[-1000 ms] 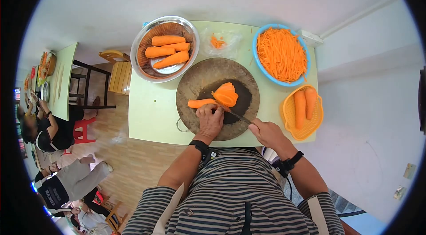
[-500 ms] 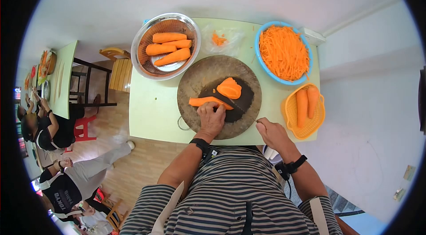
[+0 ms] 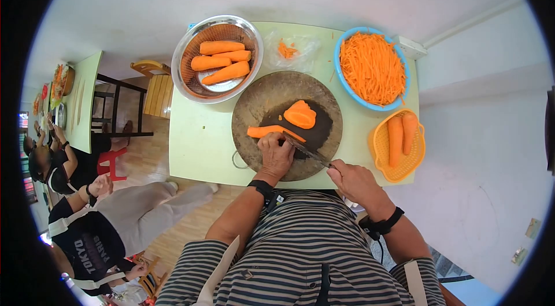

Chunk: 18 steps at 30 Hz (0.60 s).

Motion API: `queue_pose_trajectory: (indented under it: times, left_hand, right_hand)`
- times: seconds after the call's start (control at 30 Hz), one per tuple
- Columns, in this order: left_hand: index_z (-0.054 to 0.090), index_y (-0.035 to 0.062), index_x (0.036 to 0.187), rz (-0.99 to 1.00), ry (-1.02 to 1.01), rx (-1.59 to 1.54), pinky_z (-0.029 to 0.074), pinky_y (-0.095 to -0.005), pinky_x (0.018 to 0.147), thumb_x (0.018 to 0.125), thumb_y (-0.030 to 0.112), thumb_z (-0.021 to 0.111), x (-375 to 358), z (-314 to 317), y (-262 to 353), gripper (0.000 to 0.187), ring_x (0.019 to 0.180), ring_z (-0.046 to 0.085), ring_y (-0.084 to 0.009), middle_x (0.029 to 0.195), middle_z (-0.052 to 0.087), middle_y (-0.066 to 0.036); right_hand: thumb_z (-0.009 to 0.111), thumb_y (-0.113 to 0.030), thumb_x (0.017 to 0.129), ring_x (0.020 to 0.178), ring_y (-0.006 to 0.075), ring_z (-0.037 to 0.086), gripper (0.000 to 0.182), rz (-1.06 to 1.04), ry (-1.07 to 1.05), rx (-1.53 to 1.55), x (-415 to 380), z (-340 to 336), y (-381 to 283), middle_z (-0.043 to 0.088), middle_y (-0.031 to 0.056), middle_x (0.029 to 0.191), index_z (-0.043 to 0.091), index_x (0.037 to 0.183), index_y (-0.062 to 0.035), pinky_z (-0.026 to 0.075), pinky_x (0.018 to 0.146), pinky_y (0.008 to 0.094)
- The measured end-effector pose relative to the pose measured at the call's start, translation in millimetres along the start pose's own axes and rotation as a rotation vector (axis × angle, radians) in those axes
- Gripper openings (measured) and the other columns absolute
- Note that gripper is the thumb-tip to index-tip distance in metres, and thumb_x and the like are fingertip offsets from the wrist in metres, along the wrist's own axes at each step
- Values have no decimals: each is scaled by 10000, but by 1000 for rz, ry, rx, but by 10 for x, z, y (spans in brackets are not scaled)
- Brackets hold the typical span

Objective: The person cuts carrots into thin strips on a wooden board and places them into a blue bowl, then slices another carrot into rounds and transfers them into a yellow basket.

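Note:
On a round wooden chopping board lies a long cut piece of carrot. My left hand presses it down with curled fingers. A knife is gripped by its handle in my right hand. Its blade reaches up and left, with the tip end at the carrot piece beside my left fingertips; whether it touches cannot be told. Behind the blade, a pile of carrot slices rests on the dark wet middle of the board.
A steel bowl holding several whole carrots, a plastic bag with carrot scraps, a blue basin of carrot shreds and a yellow basket with two carrots surround the board. At left, a person walks near a wooden chair.
The knife and my right hand have shifted slightly left and down, and the blade's flat shows more plainly. The carrot piece stays under my left hand. The walking person has come further right.

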<state>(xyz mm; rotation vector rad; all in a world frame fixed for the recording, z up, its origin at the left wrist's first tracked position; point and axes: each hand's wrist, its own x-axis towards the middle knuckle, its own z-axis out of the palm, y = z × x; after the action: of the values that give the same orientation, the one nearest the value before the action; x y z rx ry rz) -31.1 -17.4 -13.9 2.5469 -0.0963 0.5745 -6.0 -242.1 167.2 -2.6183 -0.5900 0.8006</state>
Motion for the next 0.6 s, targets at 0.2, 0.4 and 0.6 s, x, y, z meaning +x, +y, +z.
queue_pose_trajectory:
  times: [0.2, 0.4, 0.6]
  left_hand:
    - [629, 151, 1055, 16, 7, 3, 314, -501, 960, 746, 174, 782, -19, 27, -30, 346, 1141, 446, -319, 1149, 477, -111]
    - [646, 171, 1084, 1, -38, 17, 302, -507, 973, 758, 184, 777, -21, 18, -24, 351, 1168, 427, -326, 1179, 472, -116]
    - [619, 132, 1153, 39, -26, 44, 317, -521, 956, 740, 176, 785, -14, 6, -22, 447, 1135, 453, -354, 1175, 492, -140]
  right_hand:
    - [441, -419, 1062, 775, 446, 668, 362, 31, -89, 17, 70, -149, -39, 682, 217, 781, 539, 1036, -71, 517, 676, 560]
    - [435, -433, 1061, 787, 464, 664, 376, 61, -143, 48, 175, -196, -114, 677, 244, 786, 546, 1050, -74, 512, 707, 571]
    - [427, -431, 1062, 815, 488, 658, 388, 69, -185, 73, 393, -243, -234, 681, 259, 832, 545, 1061, -61, 513, 725, 572]
